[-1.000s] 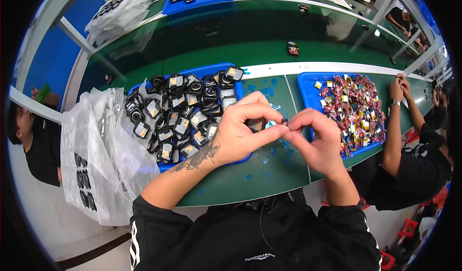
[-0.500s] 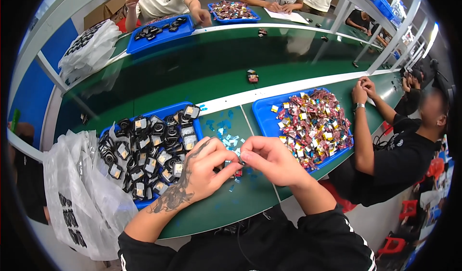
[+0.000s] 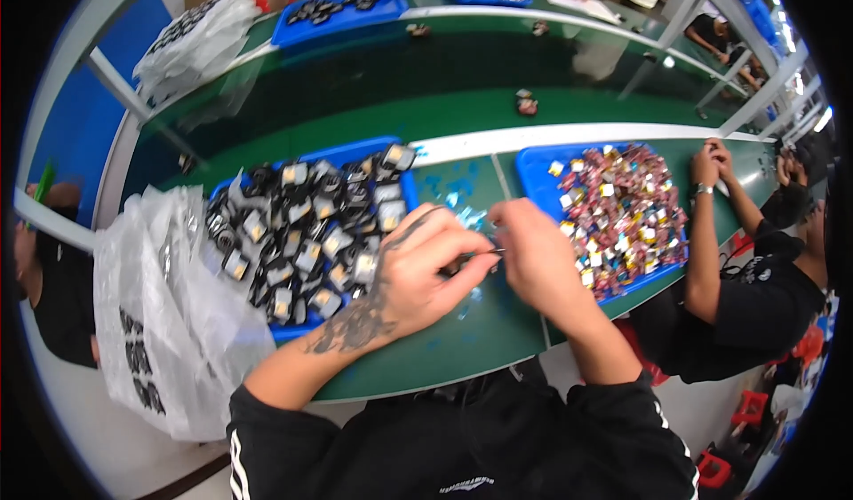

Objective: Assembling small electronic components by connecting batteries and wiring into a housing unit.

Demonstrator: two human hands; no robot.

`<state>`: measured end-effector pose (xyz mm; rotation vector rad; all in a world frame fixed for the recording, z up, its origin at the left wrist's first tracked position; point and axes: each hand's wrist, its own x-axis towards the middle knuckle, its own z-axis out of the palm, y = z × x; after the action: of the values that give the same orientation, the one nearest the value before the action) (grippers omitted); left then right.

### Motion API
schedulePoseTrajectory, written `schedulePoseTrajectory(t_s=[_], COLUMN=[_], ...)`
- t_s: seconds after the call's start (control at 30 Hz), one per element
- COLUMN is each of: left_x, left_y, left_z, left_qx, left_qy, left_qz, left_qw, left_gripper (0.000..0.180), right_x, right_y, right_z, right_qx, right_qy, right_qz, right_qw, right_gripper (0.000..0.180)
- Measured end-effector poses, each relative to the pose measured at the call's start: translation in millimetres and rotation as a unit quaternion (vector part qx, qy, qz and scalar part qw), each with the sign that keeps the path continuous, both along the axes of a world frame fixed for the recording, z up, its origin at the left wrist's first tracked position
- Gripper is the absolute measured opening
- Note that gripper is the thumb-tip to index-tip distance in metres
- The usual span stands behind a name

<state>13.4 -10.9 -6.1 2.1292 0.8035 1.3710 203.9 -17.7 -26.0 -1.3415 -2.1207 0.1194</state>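
My left hand [image 3: 435, 265], tattooed to the wrist, is closed around a small black part [image 3: 455, 264], mostly covered by the fingers. A thin dark tip pokes out past the fingertips. Close beside it, my right hand [image 3: 540, 256] is curled with its fingers toward that tip; they are blurred, and what they hold is hidden. Left of my hands, a blue tray [image 3: 311, 151] is heaped with black plastic housings [image 3: 306, 207] bearing pale square pieces. At the right, another blue tray [image 3: 538, 164] holds a pile of small reddish parts with white and yellow squares [image 3: 622, 211].
Blue film scraps [image 3: 458, 191] lie on the green table [image 3: 426, 371] between the trays. Clear plastic packaging [image 3: 169, 322] stands at the left edge. A small part [image 3: 526, 102] sits on the green belt [image 3: 418, 114] beyond a white rail. A co-worker [image 3: 746, 296] sits at the right.
My view has shifted, so the trays and table appear higher and farther right. My hands have drawn slightly apart, and the black part in my left hand shows more.
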Motion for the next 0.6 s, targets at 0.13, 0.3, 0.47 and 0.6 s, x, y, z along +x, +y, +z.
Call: schedulePoseTrajectory(t_s=[0.13,0.3,0.47,0.6], left_x=[1,-4,-5,0], left_y=[-6,-9,-6,-7], left_z=[2,0,3,2], left_qx=[-0.211,-0.194,-0.172,-0.162], left_qy=[-0.133,-0.066,-0.02,-0.012], left_qz=[0.025,0.019,0.003,0.004], left_qw=[0.968,0.979,0.985,0.987], left_gripper=[0.008,0.009,0.011,0.008], right_x=[-1,-17,-17,-14], right_y=[-9,-19,-19,-18], right_z=[13,18,12,7], right_qx=[-0.092,-0.137,-0.195,-0.262], right_qy=[0.095,0.366,0.463,0.566], right_qz=[0.045,0.099,0.107,0.134], right_qw=[0.99,0.915,0.858,0.771], right_gripper=[0.013,0.018,0.012,0.011])
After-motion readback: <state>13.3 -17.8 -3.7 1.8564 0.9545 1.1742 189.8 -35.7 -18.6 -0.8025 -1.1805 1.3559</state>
